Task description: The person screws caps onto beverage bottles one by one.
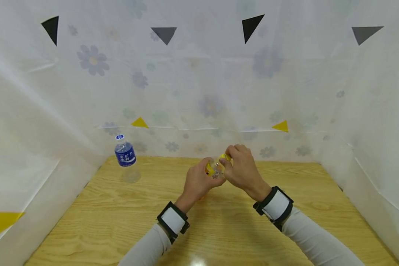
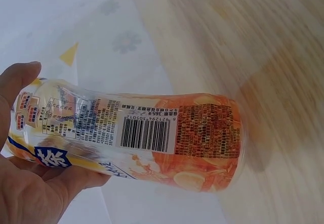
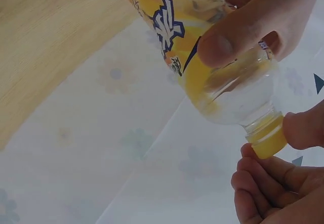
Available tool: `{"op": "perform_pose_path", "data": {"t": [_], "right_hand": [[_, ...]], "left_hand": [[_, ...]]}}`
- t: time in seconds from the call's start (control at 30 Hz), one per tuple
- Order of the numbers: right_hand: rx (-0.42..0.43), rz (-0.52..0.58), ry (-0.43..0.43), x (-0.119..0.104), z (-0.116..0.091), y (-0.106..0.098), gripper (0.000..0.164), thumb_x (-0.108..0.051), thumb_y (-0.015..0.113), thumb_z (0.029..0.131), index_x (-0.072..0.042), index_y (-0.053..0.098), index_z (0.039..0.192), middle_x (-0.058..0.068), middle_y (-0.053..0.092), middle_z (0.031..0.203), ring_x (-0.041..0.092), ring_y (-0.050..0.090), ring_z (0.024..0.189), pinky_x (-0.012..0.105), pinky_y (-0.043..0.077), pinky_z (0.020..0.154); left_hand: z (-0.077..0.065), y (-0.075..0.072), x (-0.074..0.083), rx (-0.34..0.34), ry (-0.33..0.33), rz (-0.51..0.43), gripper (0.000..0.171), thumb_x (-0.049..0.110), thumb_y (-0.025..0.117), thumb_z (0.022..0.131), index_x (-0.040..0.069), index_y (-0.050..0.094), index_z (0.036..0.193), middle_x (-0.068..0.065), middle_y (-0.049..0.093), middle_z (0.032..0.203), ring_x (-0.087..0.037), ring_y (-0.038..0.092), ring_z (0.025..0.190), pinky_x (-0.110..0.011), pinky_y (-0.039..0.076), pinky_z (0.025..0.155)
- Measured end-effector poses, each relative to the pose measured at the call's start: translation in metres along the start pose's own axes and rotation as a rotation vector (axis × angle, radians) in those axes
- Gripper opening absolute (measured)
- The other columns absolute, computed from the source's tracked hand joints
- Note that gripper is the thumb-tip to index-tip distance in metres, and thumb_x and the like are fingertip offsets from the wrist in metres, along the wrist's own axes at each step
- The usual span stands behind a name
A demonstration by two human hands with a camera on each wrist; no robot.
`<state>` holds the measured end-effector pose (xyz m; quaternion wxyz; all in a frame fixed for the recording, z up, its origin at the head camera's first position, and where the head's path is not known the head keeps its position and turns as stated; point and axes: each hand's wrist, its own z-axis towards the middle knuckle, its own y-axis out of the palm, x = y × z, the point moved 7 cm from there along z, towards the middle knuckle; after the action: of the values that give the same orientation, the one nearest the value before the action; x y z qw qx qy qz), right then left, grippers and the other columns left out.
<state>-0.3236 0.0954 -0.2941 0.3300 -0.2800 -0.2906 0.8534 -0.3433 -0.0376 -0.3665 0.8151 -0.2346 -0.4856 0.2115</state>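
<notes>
My left hand grips a clear plastic drink bottle around its upper body, over the wooden table. Its wrapper is orange and yellow, with a barcode and dark blue lettering facing the left wrist camera. The bottle's yellow cap sits on the neck, and my right hand pinches it between thumb and fingers. In the right wrist view the bottle tilts, neck toward the lower right. From the head view, both hands hide most of the bottle.
Toward the back left of the wooden table, a clear bottle with a blue label and white cap stands upright. White flowered sheeting with black, grey and yellow triangles encloses the back and sides.
</notes>
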Motion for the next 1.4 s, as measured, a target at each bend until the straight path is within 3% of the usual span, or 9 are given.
{"op": "perform_pose_path", "data": {"t": [0.4, 0.7, 0.83, 1.0, 1.13, 1.27, 1.4], "right_hand": [[0.098, -0.016, -0.070, 0.000, 0.000, 0.000, 0.029, -0.014, 0.074, 0.090, -0.006, 0.051, 0.073, 0.007, 0.045, 0.071, 0.027, 0.041, 0.072, 0.042, 0.027, 0.076], [0.062, -0.038, -0.040, 0.000, -0.001, -0.003, 0.026, -0.016, 0.073, 0.091, -0.005, 0.055, 0.076, 0.008, 0.048, 0.072, 0.027, 0.043, 0.072, 0.042, 0.030, 0.075], [-0.033, -0.049, 0.035, 0.000, -0.001, -0.003, 0.025, -0.025, 0.069, 0.096, -0.001, 0.064, 0.091, 0.013, 0.061, 0.085, 0.032, 0.055, 0.083, 0.048, 0.040, 0.082], [-0.204, -0.037, 0.163, 0.001, -0.003, 0.001, 0.056, -0.040, 0.066, 0.098, 0.001, 0.059, 0.135, 0.022, 0.067, 0.119, 0.046, 0.058, 0.115, 0.064, 0.040, 0.100], [-0.256, 0.021, 0.158, -0.004, -0.005, 0.001, 0.053, -0.024, 0.067, 0.099, -0.004, 0.052, 0.146, 0.023, 0.062, 0.134, 0.048, 0.054, 0.125, 0.066, 0.042, 0.101], [-0.233, 0.078, 0.104, -0.009, -0.001, -0.002, 0.040, 0.003, 0.062, 0.096, -0.001, 0.059, 0.136, 0.022, 0.063, 0.131, 0.043, 0.060, 0.120, 0.056, 0.053, 0.094], [-0.227, 0.074, 0.099, -0.010, 0.001, -0.003, 0.037, 0.013, 0.058, 0.093, 0.000, 0.064, 0.127, 0.020, 0.067, 0.123, 0.039, 0.064, 0.111, 0.049, 0.057, 0.086]], "left_hand": [[0.000, 0.000, 0.000, -0.019, -0.012, 0.019, 0.055, 0.041, 0.084, 0.082, 0.013, 0.063, 0.124, 0.000, 0.068, 0.086, -0.005, 0.058, 0.064, -0.020, 0.048, 0.054], [-0.001, 0.002, -0.001, -0.020, -0.022, 0.006, 0.058, 0.040, 0.084, 0.082, 0.013, 0.062, 0.129, -0.002, 0.069, 0.089, -0.006, 0.061, 0.066, -0.021, 0.050, 0.055], [-0.002, 0.001, -0.002, -0.020, -0.042, -0.003, 0.060, 0.040, 0.083, 0.082, 0.014, 0.060, 0.131, -0.003, 0.070, 0.089, -0.008, 0.062, 0.067, -0.022, 0.051, 0.056], [-0.003, -0.001, -0.004, -0.027, -0.049, -0.014, 0.060, 0.040, 0.083, 0.082, 0.014, 0.060, 0.131, -0.003, 0.072, 0.092, -0.007, 0.064, 0.069, -0.022, 0.052, 0.057], [-0.003, -0.001, -0.004, -0.034, -0.040, -0.013, 0.061, 0.040, 0.083, 0.082, 0.013, 0.060, 0.133, -0.004, 0.072, 0.091, -0.006, 0.064, 0.068, -0.021, 0.051, 0.057], [-0.002, -0.003, -0.004, -0.021, -0.043, -0.015, 0.060, 0.037, 0.084, 0.082, 0.014, 0.061, 0.132, -0.003, 0.072, 0.089, -0.007, 0.063, 0.066, -0.023, 0.051, 0.056], [-0.001, -0.003, -0.004, -0.014, -0.031, -0.018, 0.059, 0.037, 0.085, 0.081, 0.015, 0.062, 0.130, -0.002, 0.072, 0.092, -0.007, 0.064, 0.069, -0.022, 0.051, 0.058]]}}
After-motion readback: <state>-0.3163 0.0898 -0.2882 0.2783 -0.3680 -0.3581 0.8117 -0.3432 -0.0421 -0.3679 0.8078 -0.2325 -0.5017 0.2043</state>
